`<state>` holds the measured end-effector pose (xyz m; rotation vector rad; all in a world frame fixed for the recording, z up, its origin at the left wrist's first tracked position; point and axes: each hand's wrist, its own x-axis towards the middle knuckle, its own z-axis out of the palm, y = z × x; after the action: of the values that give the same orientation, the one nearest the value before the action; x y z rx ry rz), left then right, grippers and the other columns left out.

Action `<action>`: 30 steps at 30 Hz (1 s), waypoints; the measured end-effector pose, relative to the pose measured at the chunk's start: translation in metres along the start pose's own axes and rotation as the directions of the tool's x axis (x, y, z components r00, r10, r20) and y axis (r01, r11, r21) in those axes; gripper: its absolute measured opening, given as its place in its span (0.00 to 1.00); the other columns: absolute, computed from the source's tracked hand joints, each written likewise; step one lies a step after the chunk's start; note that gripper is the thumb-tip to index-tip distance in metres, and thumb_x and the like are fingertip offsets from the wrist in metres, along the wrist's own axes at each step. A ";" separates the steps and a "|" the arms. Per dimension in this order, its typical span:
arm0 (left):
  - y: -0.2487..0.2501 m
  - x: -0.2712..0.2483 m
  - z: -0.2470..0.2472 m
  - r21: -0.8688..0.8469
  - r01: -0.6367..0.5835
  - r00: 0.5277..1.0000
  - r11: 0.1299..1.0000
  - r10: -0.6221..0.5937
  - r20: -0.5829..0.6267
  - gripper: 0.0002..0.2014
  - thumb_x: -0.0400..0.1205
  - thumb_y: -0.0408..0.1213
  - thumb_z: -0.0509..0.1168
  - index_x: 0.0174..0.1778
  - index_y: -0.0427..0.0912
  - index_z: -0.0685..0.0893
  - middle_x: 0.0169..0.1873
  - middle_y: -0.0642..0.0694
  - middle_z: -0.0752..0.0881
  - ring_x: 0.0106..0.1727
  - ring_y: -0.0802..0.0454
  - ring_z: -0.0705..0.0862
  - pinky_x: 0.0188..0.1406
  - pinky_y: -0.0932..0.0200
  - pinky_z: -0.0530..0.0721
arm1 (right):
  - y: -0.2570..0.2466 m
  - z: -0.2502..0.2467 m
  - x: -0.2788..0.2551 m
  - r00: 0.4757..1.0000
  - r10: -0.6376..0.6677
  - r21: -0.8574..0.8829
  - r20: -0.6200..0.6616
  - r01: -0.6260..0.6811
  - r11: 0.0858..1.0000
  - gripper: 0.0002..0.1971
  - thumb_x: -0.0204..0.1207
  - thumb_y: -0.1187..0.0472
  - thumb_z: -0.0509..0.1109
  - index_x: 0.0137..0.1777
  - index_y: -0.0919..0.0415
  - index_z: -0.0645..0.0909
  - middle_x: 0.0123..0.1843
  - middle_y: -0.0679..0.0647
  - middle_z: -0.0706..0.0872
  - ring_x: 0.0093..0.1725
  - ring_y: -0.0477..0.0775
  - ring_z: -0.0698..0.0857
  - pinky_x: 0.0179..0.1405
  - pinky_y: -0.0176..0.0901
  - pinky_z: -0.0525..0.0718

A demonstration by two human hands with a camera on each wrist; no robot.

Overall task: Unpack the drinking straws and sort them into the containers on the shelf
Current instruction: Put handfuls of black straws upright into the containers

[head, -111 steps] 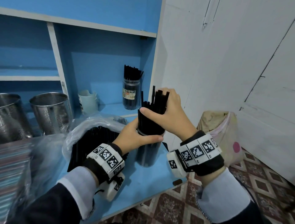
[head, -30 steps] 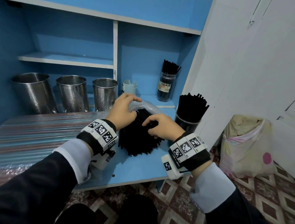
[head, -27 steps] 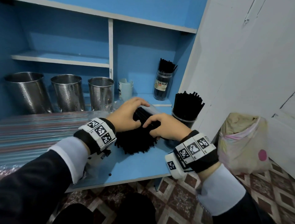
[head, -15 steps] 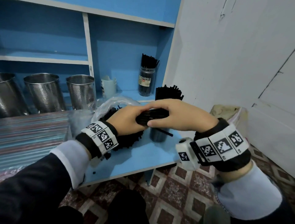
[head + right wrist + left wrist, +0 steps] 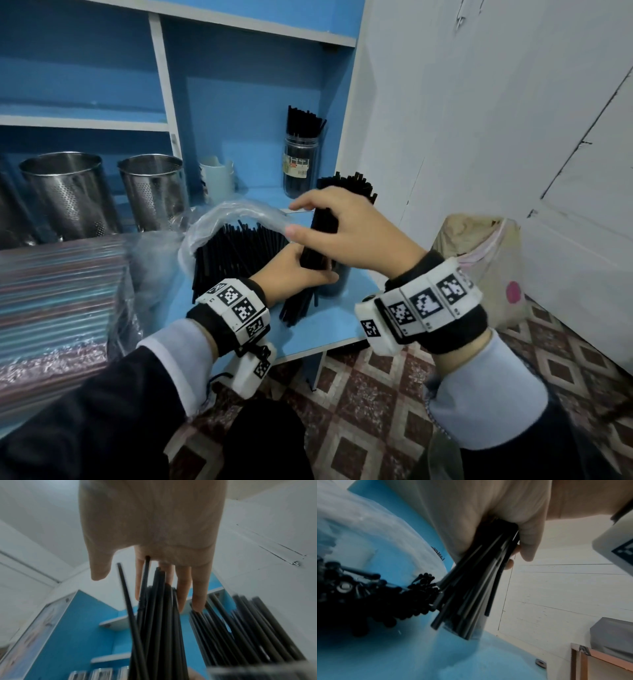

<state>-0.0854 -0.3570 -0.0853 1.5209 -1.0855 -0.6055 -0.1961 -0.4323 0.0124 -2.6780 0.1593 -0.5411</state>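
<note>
Left hand (image 5: 291, 270) has its grip wrapped round a bundle of black straws (image 5: 317, 240), right hand (image 5: 356, 229) resting spread-fingered on top. Behind the bundle, the dark cup (image 5: 346, 192) looks stuffed already. Plenty still in the plastic bag (image 5: 219, 226) left of it, steel canisters (image 5: 72, 192) apparently unused, so maybe halfway.

A bundle of black straws (image 5: 317, 241) stands nearly upright, gripped low by the left hand (image 5: 291, 274). More black straws lie heaped in an open clear bag (image 5: 236, 214) on the blue bench (image 5: 329, 329). A dark cup (image 5: 342, 274) and a jar (image 5: 300, 168) hold upright straws. Two perforated steel cups (image 5: 70, 193) stand left.
</note>
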 end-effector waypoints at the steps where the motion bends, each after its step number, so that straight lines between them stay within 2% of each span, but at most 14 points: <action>1: 0.000 0.000 0.000 -0.033 0.015 1.000 0.999 -0.016 -0.012 0.14 0.76 0.23 0.73 0.56 0.26 0.81 0.50 0.30 0.87 0.52 0.45 0.87 0.59 0.42 0.84 | 0.003 0.007 0.001 1.000 0.006 -0.022 0.014 -0.005 1.000 0.16 0.79 0.55 0.71 0.65 0.56 0.82 0.62 0.52 0.80 0.62 0.48 0.79 0.64 0.36 0.72; 4: -0.003 0.001 -0.001 -0.064 0.037 0.999 0.997 -0.038 -0.025 0.20 0.77 0.21 0.72 0.64 0.27 0.77 0.58 0.28 0.85 0.62 0.36 0.85 0.65 0.40 0.83 | 0.008 0.021 0.002 0.999 0.006 0.022 -0.042 -0.005 1.000 0.17 0.76 0.68 0.68 0.65 0.59 0.77 0.61 0.57 0.74 0.58 0.56 0.78 0.58 0.38 0.74; 8: -0.011 -0.001 -0.002 -0.002 0.080 0.995 0.997 -0.079 0.054 0.13 0.76 0.18 0.70 0.55 0.28 0.80 0.42 0.42 0.87 0.43 0.54 0.87 0.47 0.60 0.85 | 0.010 0.027 0.003 0.992 -0.030 0.103 -0.124 0.043 0.994 0.28 0.71 0.73 0.69 0.70 0.56 0.72 0.65 0.56 0.73 0.61 0.54 0.77 0.65 0.41 0.75; 10: -0.014 -0.001 -0.001 0.016 0.090 0.993 0.996 -0.091 0.070 0.11 0.76 0.16 0.67 0.54 0.25 0.79 0.41 0.43 0.85 0.39 0.61 0.86 0.44 0.66 0.84 | 0.013 0.028 0.003 0.988 -0.036 0.113 -0.151 0.053 0.992 0.27 0.72 0.72 0.71 0.70 0.56 0.72 0.66 0.55 0.74 0.63 0.50 0.76 0.67 0.37 0.73; 14: -0.015 -0.001 -0.003 -0.018 0.113 0.990 0.993 -0.112 0.084 0.13 0.77 0.26 0.74 0.54 0.29 0.80 0.42 0.42 0.85 0.44 0.54 0.85 0.53 0.56 0.84 | 0.017 0.028 0.004 0.982 -0.037 0.072 -0.183 0.051 0.996 0.16 0.76 0.66 0.71 0.63 0.59 0.79 0.59 0.55 0.79 0.58 0.49 0.77 0.61 0.33 0.73; 16: -0.015 -0.001 -0.003 -0.009 0.136 0.986 0.991 -0.135 0.101 0.12 0.75 0.28 0.77 0.49 0.35 0.81 0.39 0.45 0.85 0.43 0.53 0.84 0.53 0.55 0.83 | 0.017 0.027 0.005 0.982 -0.033 0.057 -0.187 0.045 0.997 0.11 0.77 0.64 0.72 0.59 0.61 0.80 0.56 0.55 0.79 0.54 0.48 0.77 0.54 0.27 0.71; 19: -0.017 -0.001 0.000 0.038 0.141 0.989 0.989 -0.143 0.048 0.10 0.76 0.32 0.77 0.46 0.33 0.83 0.39 0.43 0.86 0.41 0.53 0.84 0.52 0.53 0.83 | 0.016 0.026 0.005 0.981 -0.026 0.053 -0.194 0.037 0.998 0.11 0.76 0.63 0.74 0.56 0.61 0.79 0.53 0.54 0.78 0.50 0.47 0.75 0.49 0.22 0.69; 21: -0.015 -0.002 0.002 0.065 0.116 0.993 0.991 -0.116 -0.009 0.14 0.79 0.38 0.74 0.49 0.29 0.84 0.38 0.43 0.87 0.39 0.55 0.86 0.48 0.56 0.85 | 0.015 0.025 0.004 0.979 -0.020 0.072 -0.205 0.036 0.997 0.18 0.73 0.60 0.77 0.60 0.61 0.76 0.56 0.53 0.78 0.53 0.45 0.74 0.52 0.22 0.68; 23: -0.010 -0.003 0.001 0.084 0.057 0.996 0.995 -0.051 -0.072 0.11 0.82 0.39 0.71 0.48 0.31 0.85 0.33 0.50 0.87 0.34 0.60 0.85 0.39 0.63 0.84 | 0.014 0.020 0.002 0.977 0.021 0.164 -0.211 0.014 0.986 0.33 0.68 0.55 0.82 0.69 0.58 0.70 0.61 0.51 0.75 0.60 0.46 0.75 0.61 0.30 0.72; 25: -0.001 -0.006 -0.004 0.081 -0.039 0.995 0.996 0.046 -0.086 0.05 0.83 0.35 0.69 0.41 0.46 0.86 0.29 0.60 0.87 0.32 0.67 0.84 0.34 0.71 0.81 | 0.012 0.014 -0.001 0.974 0.084 0.263 -0.210 -0.027 0.964 0.43 0.61 0.48 0.86 0.72 0.54 0.66 0.63 0.48 0.72 0.64 0.49 0.77 0.64 0.39 0.79; 26: 0.004 -0.007 -0.006 0.123 -0.087 0.993 0.989 0.095 -0.064 0.10 0.82 0.35 0.69 0.38 0.55 0.84 0.29 0.63 0.87 0.33 0.69 0.84 0.33 0.73 0.79 | 0.012 0.012 -0.003 0.973 0.101 0.276 -0.207 -0.041 0.960 0.44 0.58 0.45 0.86 0.71 0.53 0.67 0.63 0.46 0.73 0.63 0.47 0.77 0.63 0.37 0.79; 28: 0.012 -0.007 -0.006 0.212 -0.125 0.992 0.969 0.123 0.025 0.07 0.78 0.43 0.66 0.35 0.58 0.83 0.30 0.62 0.86 0.32 0.67 0.83 0.31 0.68 0.81 | 0.011 0.011 -0.006 0.978 0.120 0.300 -0.168 -0.065 0.952 0.39 0.56 0.44 0.87 0.64 0.54 0.74 0.60 0.46 0.75 0.59 0.39 0.77 0.56 0.24 0.76; 29: 0.013 -0.006 -0.005 0.271 -0.153 0.988 0.950 0.139 0.070 0.05 0.75 0.49 0.63 0.39 0.56 0.83 0.33 0.58 0.87 0.36 0.62 0.85 0.34 0.61 0.85 | 0.011 0.011 -0.008 0.983 0.137 0.343 -0.126 -0.086 0.935 0.34 0.57 0.46 0.87 0.61 0.56 0.78 0.58 0.47 0.78 0.55 0.35 0.79 0.52 0.21 0.75; 30: 0.014 -0.004 -0.005 0.323 -0.171 0.985 0.931 0.148 0.094 0.12 0.74 0.53 0.60 0.45 0.53 0.84 0.38 0.53 0.88 0.41 0.54 0.87 0.40 0.51 0.88 | 0.012 0.012 -0.010 0.985 0.152 0.408 -0.077 -0.108 0.907 0.29 0.59 0.51 0.87 0.58 0.58 0.81 0.55 0.47 0.81 0.51 0.33 0.81 0.48 0.19 0.75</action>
<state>-0.0873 -0.3502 -0.0717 1.6848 -1.4025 -0.3771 -0.2008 -0.4374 -0.0058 -2.2207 0.2289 -0.6029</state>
